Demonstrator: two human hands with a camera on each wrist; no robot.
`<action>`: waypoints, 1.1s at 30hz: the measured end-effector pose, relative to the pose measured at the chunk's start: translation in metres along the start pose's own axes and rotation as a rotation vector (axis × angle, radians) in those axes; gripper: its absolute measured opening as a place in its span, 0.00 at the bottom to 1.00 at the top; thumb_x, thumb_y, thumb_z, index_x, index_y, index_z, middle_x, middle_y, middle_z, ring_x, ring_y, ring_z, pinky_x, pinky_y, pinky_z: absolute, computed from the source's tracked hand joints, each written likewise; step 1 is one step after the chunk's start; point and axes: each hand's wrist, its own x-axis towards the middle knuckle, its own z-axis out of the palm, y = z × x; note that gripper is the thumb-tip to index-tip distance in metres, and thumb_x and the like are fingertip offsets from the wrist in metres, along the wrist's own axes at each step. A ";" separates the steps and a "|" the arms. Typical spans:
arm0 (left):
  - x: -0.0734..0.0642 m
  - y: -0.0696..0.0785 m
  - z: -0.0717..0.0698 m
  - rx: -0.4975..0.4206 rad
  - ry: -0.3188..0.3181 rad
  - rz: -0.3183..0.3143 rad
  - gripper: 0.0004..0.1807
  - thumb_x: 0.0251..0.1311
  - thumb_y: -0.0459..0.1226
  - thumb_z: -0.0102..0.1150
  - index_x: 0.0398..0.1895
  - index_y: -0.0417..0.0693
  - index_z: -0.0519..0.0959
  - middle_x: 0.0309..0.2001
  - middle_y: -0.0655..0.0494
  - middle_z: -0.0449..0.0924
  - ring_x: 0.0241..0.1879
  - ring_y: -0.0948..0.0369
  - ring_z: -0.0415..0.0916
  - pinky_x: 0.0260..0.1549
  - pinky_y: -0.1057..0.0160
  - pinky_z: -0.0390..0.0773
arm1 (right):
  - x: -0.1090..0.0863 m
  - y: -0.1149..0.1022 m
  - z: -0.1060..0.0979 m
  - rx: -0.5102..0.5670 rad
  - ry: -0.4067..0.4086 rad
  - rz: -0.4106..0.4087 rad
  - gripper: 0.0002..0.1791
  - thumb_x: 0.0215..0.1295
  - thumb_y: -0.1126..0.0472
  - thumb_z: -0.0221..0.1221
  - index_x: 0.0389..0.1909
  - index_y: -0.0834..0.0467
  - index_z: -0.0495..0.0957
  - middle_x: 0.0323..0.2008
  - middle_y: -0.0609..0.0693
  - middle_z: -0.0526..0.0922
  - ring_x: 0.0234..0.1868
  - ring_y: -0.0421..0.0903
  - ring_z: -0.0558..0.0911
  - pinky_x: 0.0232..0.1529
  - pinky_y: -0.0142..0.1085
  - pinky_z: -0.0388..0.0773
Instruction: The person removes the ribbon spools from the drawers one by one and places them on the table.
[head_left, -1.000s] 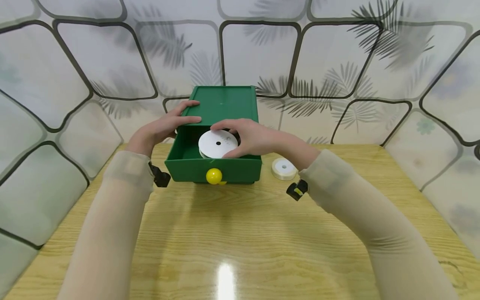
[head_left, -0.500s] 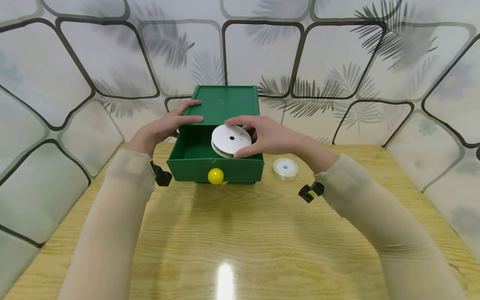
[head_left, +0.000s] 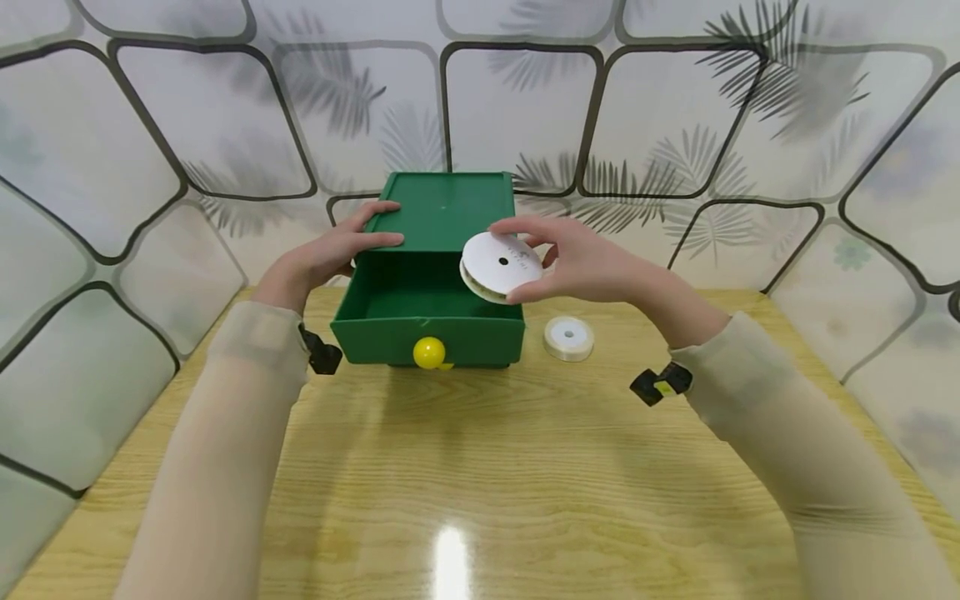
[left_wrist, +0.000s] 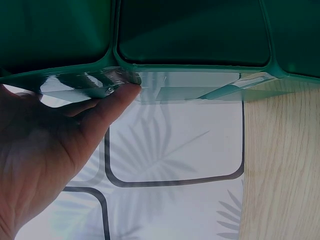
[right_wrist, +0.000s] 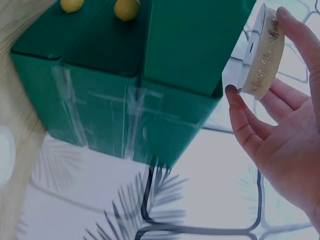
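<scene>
My right hand (head_left: 592,258) pinches a spool of ribbon (head_left: 501,265) by its rim, thumb on the near side and fingers on the far side. The spool has white faces, and in the right wrist view its cream ribbon (right_wrist: 267,57) shows a printed pattern. It is tilted above the right side of the pulled-out top drawer (head_left: 427,340) of a green cabinet (head_left: 446,208). Nothing shows inside the visible part of the drawer. My left hand (head_left: 326,254) rests on the cabinet's left top edge with its fingers extended; the left wrist view shows a digit against the cabinet.
A second, smaller white spool (head_left: 568,339) lies flat on the wooden table (head_left: 450,467), right of the cabinet. A yellow knob (head_left: 429,352) sticks out from the drawer front. Lower drawers with yellow knobs (right_wrist: 126,9) show in the right wrist view. A patterned wall (head_left: 517,108) stands behind.
My right hand has lifted the ribbon spool from inside the drawer and moved it to the right. My left hand has stayed on the cabinet.
</scene>
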 end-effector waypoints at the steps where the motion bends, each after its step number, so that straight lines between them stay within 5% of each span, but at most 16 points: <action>1: 0.000 0.000 0.000 0.003 0.001 0.001 0.41 0.66 0.52 0.54 0.77 0.68 0.44 0.77 0.53 0.30 0.71 0.42 0.46 0.59 0.35 0.57 | -0.003 0.002 -0.002 -0.001 0.007 0.007 0.41 0.52 0.59 0.74 0.68 0.54 0.69 0.63 0.50 0.71 0.55 0.50 0.73 0.49 0.47 0.72; 15: -0.002 -0.001 0.001 0.014 0.006 0.016 0.41 0.66 0.53 0.55 0.77 0.68 0.44 0.77 0.54 0.30 0.71 0.43 0.44 0.60 0.34 0.56 | -0.045 0.043 -0.015 -0.007 0.146 0.079 0.40 0.52 0.63 0.73 0.68 0.57 0.69 0.61 0.52 0.73 0.56 0.50 0.72 0.46 0.40 0.73; 22: -0.001 -0.001 0.001 0.012 0.005 0.015 0.41 0.66 0.52 0.55 0.77 0.68 0.44 0.77 0.54 0.30 0.71 0.42 0.45 0.60 0.35 0.56 | -0.067 0.071 -0.015 0.027 0.173 0.187 0.40 0.54 0.63 0.72 0.68 0.57 0.68 0.61 0.53 0.72 0.53 0.50 0.72 0.43 0.30 0.72; 33: -0.002 0.000 0.000 0.022 0.005 0.010 0.41 0.66 0.53 0.55 0.77 0.69 0.44 0.77 0.56 0.28 0.72 0.44 0.42 0.59 0.34 0.56 | -0.100 0.119 -0.005 -0.028 0.147 0.346 0.42 0.56 0.55 0.71 0.70 0.59 0.65 0.61 0.60 0.71 0.53 0.55 0.73 0.41 0.38 0.74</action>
